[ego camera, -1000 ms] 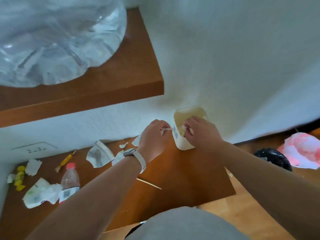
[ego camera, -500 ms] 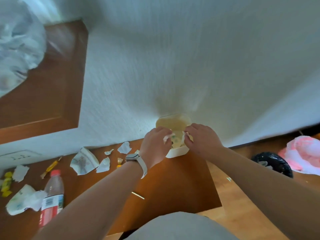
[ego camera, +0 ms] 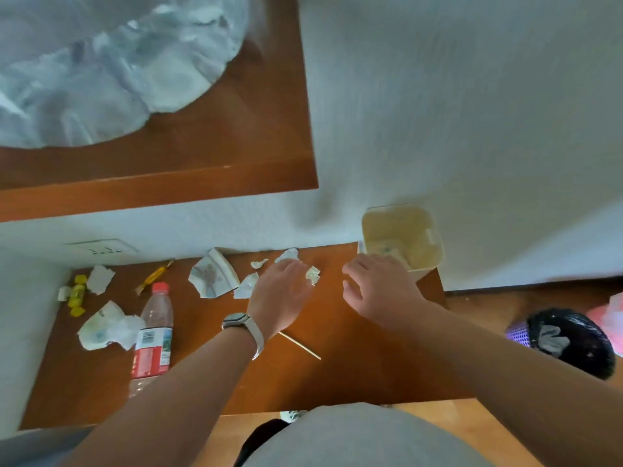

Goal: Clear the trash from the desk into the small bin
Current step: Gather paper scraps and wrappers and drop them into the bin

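The small cream bin [ego camera: 404, 264] stands at the desk's back right corner against the wall, with some paper inside. My right hand [ego camera: 374, 288] hovers just left of it, fingers spread, holding nothing. My left hand [ego camera: 279, 291] is low over the desk among torn paper scraps, fingers bent down. A small crumpled scrap [ego camera: 312, 274] lies at its fingertips, not gripped as far as I can see. More scraps [ego camera: 288, 255] lie behind the hand, and a large torn paper [ego camera: 212, 278] lies to its left. A thin stick [ego camera: 300, 345] lies by my left wrist.
On the left of the desk [ego camera: 354, 375] are a plastic bottle [ego camera: 153, 335], a crumpled wrapper [ego camera: 108, 326], a yellow candy wrapper [ego camera: 153, 276] and yellow bits [ego camera: 76, 293]. A wooden shelf [ego camera: 202, 183] overhangs. A black-lined bin [ego camera: 569, 342] sits on the floor to the right.
Both hands have left the bin's opening. The left hand has swung left and down to the scraps; the right hand has dropped beside the bin, empty.
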{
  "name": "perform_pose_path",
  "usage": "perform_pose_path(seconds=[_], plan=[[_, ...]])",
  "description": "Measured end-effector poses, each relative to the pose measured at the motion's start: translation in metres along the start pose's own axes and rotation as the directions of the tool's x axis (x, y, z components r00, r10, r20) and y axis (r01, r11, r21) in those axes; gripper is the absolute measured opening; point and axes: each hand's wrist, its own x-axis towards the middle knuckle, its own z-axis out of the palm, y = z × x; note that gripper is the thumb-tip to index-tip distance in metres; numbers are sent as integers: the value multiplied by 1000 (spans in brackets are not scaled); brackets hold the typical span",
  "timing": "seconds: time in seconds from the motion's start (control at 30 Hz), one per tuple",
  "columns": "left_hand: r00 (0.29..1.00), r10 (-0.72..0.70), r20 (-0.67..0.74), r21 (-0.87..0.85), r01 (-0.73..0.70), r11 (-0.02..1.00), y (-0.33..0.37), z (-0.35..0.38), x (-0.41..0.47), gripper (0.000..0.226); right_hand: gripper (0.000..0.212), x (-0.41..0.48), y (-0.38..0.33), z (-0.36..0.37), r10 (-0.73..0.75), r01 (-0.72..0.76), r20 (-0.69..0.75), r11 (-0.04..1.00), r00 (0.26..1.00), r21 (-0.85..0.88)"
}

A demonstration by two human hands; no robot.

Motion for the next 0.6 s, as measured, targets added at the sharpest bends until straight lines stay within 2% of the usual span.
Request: perform_pose_path(seconds=[0.17,0.33,0.43,0.6], plan=[[994,-107,35,60,105,993,-75,-3,-11,33,21,16,-42,33,-42,43,17,999,999,-24],[979,-165,120,137,148,979,-118,2,-12,48,23,30,-78,72,-27,29,145,1000,989,-6],[965,-151,214,190,110,976,-134,10,-11,51,28,40,-98,97,57,-61,210,998,976,11],[969,-73,237,237,16,971,-147,17,-14,46,39,57,-122,129,249,-261,262,965,932,12]])
